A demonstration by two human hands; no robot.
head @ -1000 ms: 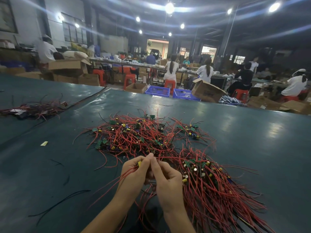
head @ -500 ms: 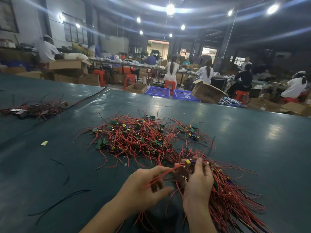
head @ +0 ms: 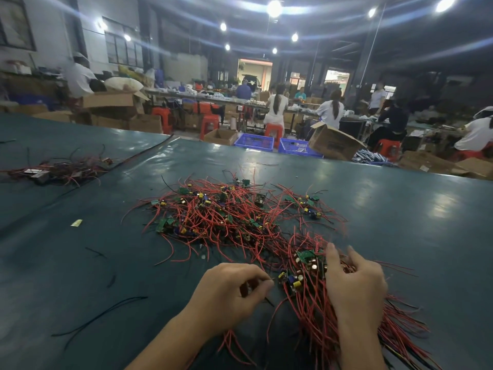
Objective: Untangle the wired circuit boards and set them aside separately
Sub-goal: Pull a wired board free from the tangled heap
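Step, likely: settling sorted bundle (head: pixel 306 311) at near table (head: pixel 106 263) edge. Right hand (head: pixel 354 287) spread, pressing it. Left hand (head: pixel 232 289) fingertips pinched; on what, cannot tell. Tangle (head: pixel 232 217) mid-table. Next: pinch one board (head: pixel 163 225), draw wires free.

Dim hall under round ceiling lamps (head: pixel 274 8). Pale wall (head: pixel 93 28) with windows (head: pixel 122 49) at left, lit doorway (head: pixel 254 73) at back. Long tables (head: pixel 202 96), red stools (head: pixel 273 130), cardboard boxes (head: pixel 333 142) and blue crates (head: pixel 254 142) mid-room. Teal worktable (head: pixel 400 209) in front.

Single head view, looking forward-down, close over table (head: pixel 80 276).
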